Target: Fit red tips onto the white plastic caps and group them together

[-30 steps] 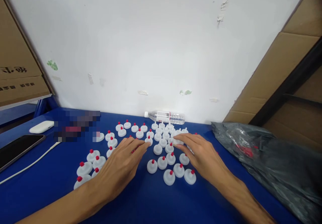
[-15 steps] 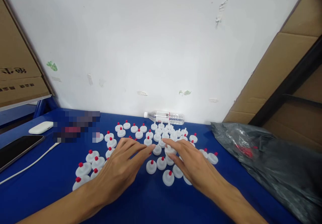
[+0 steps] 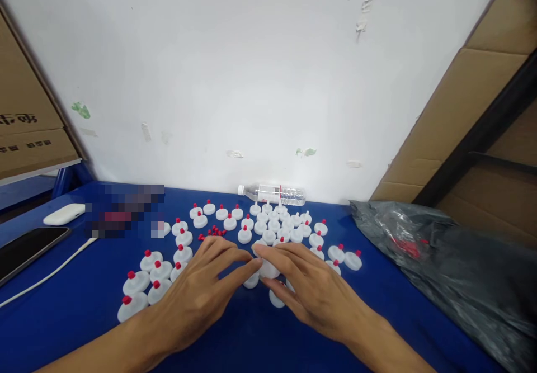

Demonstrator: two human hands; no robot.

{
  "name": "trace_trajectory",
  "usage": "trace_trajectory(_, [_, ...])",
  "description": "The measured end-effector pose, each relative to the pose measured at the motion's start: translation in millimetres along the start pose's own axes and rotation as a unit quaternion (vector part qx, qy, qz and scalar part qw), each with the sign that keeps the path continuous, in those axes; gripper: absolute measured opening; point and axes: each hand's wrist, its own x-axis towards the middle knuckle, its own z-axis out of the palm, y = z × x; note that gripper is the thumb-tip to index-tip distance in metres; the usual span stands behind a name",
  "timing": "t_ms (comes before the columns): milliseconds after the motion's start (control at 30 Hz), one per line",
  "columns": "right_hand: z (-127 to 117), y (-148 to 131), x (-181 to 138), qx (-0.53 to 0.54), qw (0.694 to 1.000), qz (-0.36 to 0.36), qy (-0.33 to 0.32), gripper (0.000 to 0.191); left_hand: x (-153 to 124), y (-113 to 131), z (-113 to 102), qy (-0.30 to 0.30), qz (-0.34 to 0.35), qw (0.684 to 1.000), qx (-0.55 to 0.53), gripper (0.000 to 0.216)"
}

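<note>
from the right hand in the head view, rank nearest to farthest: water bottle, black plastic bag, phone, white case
From the right hand:
1. water bottle, lying at the wall, straight ahead
2. black plastic bag, right side; close to the bottle's rank
3. white case, far left
4. phone, left edge

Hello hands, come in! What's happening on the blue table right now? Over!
Left hand and right hand meet fingertip to fingertip on one white cap. Red-tipped caps crowd all around. Loose red plugs just beyond the fingers.
</note>
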Motion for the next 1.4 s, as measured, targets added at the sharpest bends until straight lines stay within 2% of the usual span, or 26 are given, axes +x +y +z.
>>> trace_trajectory(267, [-0.5, 1.2, -0.2, -0.030, 0.999, -0.016, -0.009, 0.048, 1.7, 2.6, -0.4, 0.005, 0.002, 1.000, -0.010, 0.048])
trace_trajectory(433, [-2.7, -0.4, 1.5, -0.031, 0.999, -0.035, 0.028, 0.049, 2.2, 3.7, -1.0, -0.006, -0.004, 1.000, -0.012, 0.046])
trace_trajectory(533, [-4.7, -0.8, 2.2, 0.004, 0.998, -0.023, 0.052, 0.047, 1.1, 2.1, -0.3, -0.005, -0.021, 1.000, -0.019, 0.039])
trace_trajectory(667, [-3.9, -1.9, 3.7, -0.017, 0.997, -0.038, 0.067, 0.042, 0.8, -0.4, 1.4, 0.019, -0.037, 0.999, -0.003, 0.025])
trace_trajectory(733, [-2.4, -3.5, 4.6, -0.032, 0.996, -0.044, 0.072, 0.041, 1.7, 0.0, 1.9, 0.006, -0.042, 0.999, 0.005, 0.021])
trace_trajectory(867, [-1.0, -8.8, 6.1, -0.055, 0.994, -0.054, 0.072, 0.038, 5.2, 4.7, 0.9, -0.021, -0.042, 0.999, -0.011, 0.029])
trace_trajectory(1067, [-1.3, -14.3, 7.1, -0.046, 0.993, -0.064, 0.082, 0.037, 10.5, 15.3, -6.2, 0.003, -0.041, 0.999, -0.033, 0.030])
trace_trajectory(1267, [-4.4, -21.2, 8.7, -0.068, 0.989, -0.087, 0.103, 0.051, 17.2, 24.4, -12.6, 0.046, -0.056, 0.996, -0.048, 0.030])
trace_trajectory(1333, [-5.6, -22.6, 10.6, -0.069, 0.988, -0.090, 0.108, 0.049, 17.4, 23.9, -10.9, 0.061, -0.052, 0.996, -0.049, 0.030])
trace_trajectory(1400, [-5.8, -21.6, 12.1, -0.063, 0.989, -0.084, 0.104, 0.043, 15.8, 20.4, -7.1, 0.044, -0.052, 0.997, -0.048, 0.028])
